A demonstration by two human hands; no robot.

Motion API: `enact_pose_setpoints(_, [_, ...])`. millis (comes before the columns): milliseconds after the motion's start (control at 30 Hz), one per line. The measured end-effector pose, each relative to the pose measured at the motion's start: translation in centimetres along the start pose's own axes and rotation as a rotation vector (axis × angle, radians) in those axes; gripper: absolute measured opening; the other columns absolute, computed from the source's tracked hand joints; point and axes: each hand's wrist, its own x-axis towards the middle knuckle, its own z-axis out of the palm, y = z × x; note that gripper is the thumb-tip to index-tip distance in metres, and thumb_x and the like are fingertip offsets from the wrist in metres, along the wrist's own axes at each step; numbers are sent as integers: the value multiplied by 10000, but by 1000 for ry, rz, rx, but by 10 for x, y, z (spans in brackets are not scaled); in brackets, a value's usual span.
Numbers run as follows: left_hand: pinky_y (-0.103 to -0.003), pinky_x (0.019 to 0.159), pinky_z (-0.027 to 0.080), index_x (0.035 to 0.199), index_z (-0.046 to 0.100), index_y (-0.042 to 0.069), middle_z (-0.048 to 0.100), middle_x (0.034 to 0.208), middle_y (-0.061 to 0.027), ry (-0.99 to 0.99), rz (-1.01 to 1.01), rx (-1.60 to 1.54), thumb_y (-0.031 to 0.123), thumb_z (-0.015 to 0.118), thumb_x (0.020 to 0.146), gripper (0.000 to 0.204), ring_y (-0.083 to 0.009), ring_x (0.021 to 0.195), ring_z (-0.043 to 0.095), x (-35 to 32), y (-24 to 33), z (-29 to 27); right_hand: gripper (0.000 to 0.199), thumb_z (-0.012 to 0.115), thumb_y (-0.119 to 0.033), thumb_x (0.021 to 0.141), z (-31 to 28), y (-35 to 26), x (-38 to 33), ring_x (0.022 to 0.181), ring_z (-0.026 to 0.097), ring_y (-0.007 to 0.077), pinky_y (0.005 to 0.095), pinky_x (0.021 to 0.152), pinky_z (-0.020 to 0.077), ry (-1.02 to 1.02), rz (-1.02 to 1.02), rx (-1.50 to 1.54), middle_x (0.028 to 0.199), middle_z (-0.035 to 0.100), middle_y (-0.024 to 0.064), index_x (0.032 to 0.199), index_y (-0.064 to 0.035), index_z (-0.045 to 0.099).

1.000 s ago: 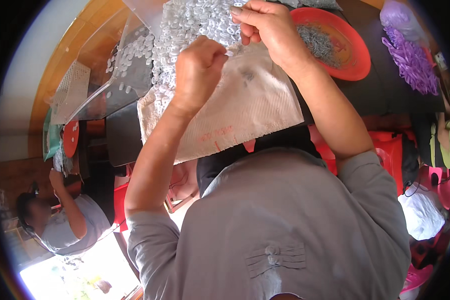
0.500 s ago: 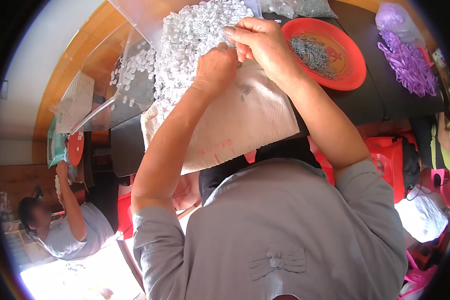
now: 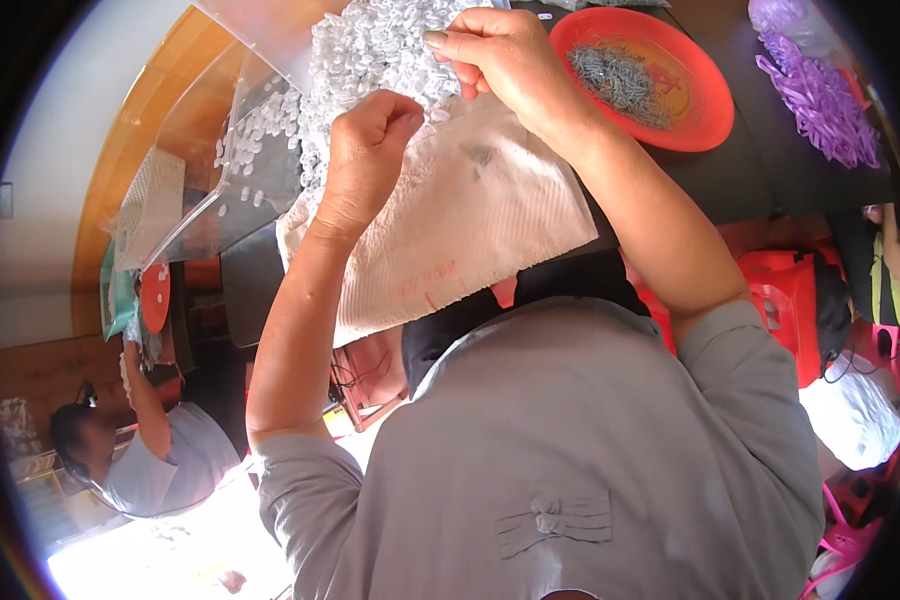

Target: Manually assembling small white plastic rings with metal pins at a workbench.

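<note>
A heap of small clear plastic pieces lies on the dark table at the top, partly on a white creased cloth. My right hand reaches into the heap with thumb and fingers pinched on one clear piece. My left hand is curled into a fist over the cloth's upper edge, just below the heap. What the fist holds is hidden. To the right, a red plate carries a bunch of thin grey metal parts.
A clear plastic box with scattered clear pieces stands to the left. Purple plastic parts lie at the far right, with red stools below them. Another person in grey works at the lower left.
My two hands were close together over the heap; now they have parted, the right hand higher in the heap and the left fist lower over the cloth.
</note>
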Motion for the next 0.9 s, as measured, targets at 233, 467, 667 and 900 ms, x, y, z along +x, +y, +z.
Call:
enact_pose_setpoints(233, [-263,649,461,852,668,-5,619,729,-34,-70,7,35,13,653,802,54,-95,684,542,-13,-15,2,216,613,-89,880,2,7,1,513,477,86,244,474,389,-42,1,36,590,528,21,690,6,578])
enact_pose_setpoints(467, [-238,638,449,861,684,-3,628,729,-3,-272,-231,-24,59,659,832,73,-66,685,535,-8,-2,4,205,613,-84,881,1,11,2,515,475,84,241,472,382,-35,3,21,596,522,13,699,4,579])
enact_pose_setpoints(667, [-375,627,490,792,673,20,666,756,-126,-13,-5,168,158,695,779,141,-279,671,630,26,-22,23,225,614,-90,883,3,7,0,485,476,92,255,444,369,-44,-56,-51,568,521,21,683,4,576])
enact_pose_setpoints(900, [-409,668,499,800,674,48,664,746,-130,-186,-71,499,172,667,746,136,-290,694,637,49,-24,39,257,620,-89,874,1,10,3,483,487,98,268,436,366,-11,-40,-85,560,531,35,646,9,556])
